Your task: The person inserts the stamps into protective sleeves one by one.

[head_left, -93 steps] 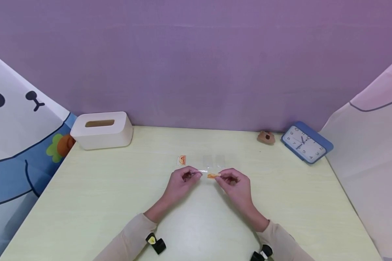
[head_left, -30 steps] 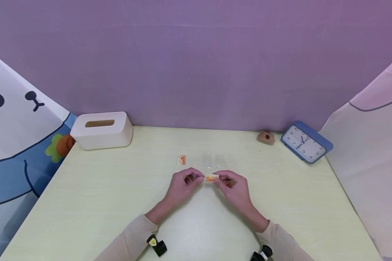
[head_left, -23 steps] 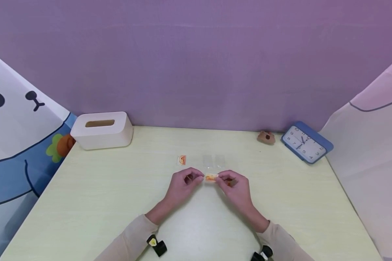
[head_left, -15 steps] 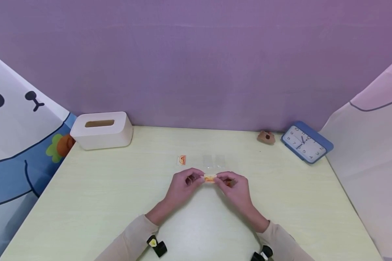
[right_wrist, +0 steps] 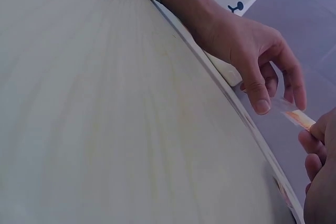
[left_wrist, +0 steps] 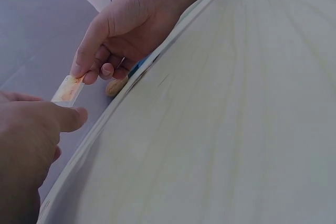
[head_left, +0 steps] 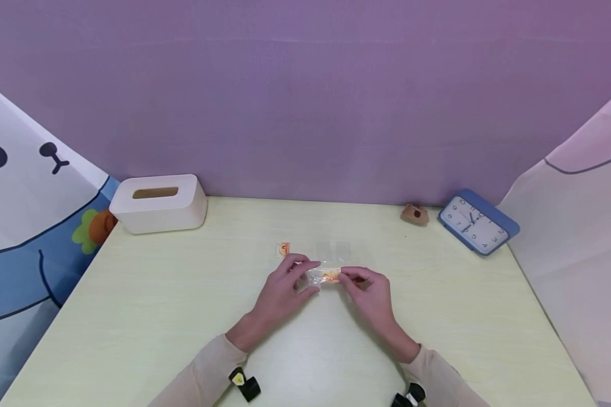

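Above the table, my right hand (head_left: 370,293) pinches the right end of a small white card with an orange print (head_left: 330,276) between thumb and fingertips. A clear plastic sleeve (head_left: 314,276) is around the card's left part and reaches toward my left hand (head_left: 279,291). That hand has its thumb and forefinger spread apart, above and below the sleeve's left end. In the right wrist view the clear plastic (right_wrist: 281,104) shows between the left thumb and fingers. The left wrist view shows the right fingertips on the card's corner (left_wrist: 70,88).
Behind the hands lie another orange-printed card (head_left: 283,249) in clear plastic and two transparent sleeves (head_left: 323,251). A white tissue box (head_left: 163,215) stands back left. At back right are a small brown animal-shaped object (head_left: 414,215) and a blue clock (head_left: 476,223).
Over the last half second my left fingers have spread from a pinch at the card's left end, and the clear plastic shows there. My right hand keeps its pinch, shifted slightly right.
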`<control>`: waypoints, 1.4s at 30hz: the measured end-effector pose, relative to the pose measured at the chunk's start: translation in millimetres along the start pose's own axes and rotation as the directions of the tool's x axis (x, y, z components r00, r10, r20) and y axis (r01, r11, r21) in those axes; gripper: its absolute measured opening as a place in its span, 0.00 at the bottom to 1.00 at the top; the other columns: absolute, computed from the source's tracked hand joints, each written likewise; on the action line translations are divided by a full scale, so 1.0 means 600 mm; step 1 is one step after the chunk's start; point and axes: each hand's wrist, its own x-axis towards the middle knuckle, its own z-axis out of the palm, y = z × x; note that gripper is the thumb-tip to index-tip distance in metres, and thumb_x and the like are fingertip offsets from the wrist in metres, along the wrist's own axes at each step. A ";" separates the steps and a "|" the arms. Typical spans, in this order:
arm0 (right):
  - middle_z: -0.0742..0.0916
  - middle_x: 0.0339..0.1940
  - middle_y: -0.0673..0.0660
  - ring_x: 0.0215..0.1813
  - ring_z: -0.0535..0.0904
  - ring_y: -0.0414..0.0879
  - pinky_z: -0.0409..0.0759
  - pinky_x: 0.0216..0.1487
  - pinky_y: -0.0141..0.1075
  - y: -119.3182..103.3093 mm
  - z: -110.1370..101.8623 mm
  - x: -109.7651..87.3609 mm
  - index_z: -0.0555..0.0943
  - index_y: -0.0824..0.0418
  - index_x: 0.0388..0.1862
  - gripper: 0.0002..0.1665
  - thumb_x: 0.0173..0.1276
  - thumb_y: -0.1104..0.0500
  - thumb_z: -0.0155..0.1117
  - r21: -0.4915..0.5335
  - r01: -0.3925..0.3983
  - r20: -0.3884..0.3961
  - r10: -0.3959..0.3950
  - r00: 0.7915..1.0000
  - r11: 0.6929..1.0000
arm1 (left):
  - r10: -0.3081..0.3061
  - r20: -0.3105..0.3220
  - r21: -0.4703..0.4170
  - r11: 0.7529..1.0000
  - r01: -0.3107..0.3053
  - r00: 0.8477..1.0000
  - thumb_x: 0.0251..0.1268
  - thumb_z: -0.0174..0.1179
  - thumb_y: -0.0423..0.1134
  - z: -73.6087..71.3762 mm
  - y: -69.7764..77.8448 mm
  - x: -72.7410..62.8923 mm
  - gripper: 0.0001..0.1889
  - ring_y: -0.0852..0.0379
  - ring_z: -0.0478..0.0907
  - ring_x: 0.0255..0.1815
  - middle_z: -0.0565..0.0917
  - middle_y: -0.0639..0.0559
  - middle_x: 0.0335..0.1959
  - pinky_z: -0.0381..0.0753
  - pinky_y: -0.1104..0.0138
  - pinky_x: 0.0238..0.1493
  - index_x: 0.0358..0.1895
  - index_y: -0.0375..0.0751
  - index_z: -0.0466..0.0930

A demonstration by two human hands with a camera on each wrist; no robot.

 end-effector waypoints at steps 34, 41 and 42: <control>0.90 0.38 0.57 0.38 0.81 0.43 0.79 0.42 0.27 -0.002 0.001 -0.003 0.92 0.61 0.39 0.10 0.70 0.75 0.75 0.059 0.089 -0.011 -0.088 0.996 0.994 | 0.006 -0.076 0.012 1.000 -0.005 0.997 0.61 0.84 0.34 0.004 0.003 0.000 0.25 0.58 0.84 0.36 0.83 0.48 0.54 0.87 0.69 0.39 0.61 0.38 0.89; 0.90 0.38 0.58 0.38 0.80 0.43 0.79 0.40 0.28 0.002 0.000 -0.003 0.92 0.61 0.40 0.09 0.70 0.75 0.76 0.080 0.106 0.007 -0.107 0.994 0.991 | 0.013 -0.064 0.010 1.000 -0.012 0.998 0.62 0.84 0.36 0.003 0.003 0.000 0.25 0.60 0.82 0.36 0.83 0.50 0.55 0.84 0.71 0.36 0.62 0.41 0.89; 0.90 0.38 0.58 0.38 0.80 0.43 0.79 0.40 0.28 0.003 0.000 -0.003 0.92 0.61 0.40 0.09 0.70 0.74 0.76 0.079 0.104 0.007 -0.105 0.994 0.991 | 0.014 -0.062 0.010 1.000 -0.013 0.998 0.62 0.84 0.36 0.003 0.003 0.000 0.25 0.60 0.82 0.36 0.83 0.50 0.55 0.84 0.72 0.37 0.62 0.41 0.89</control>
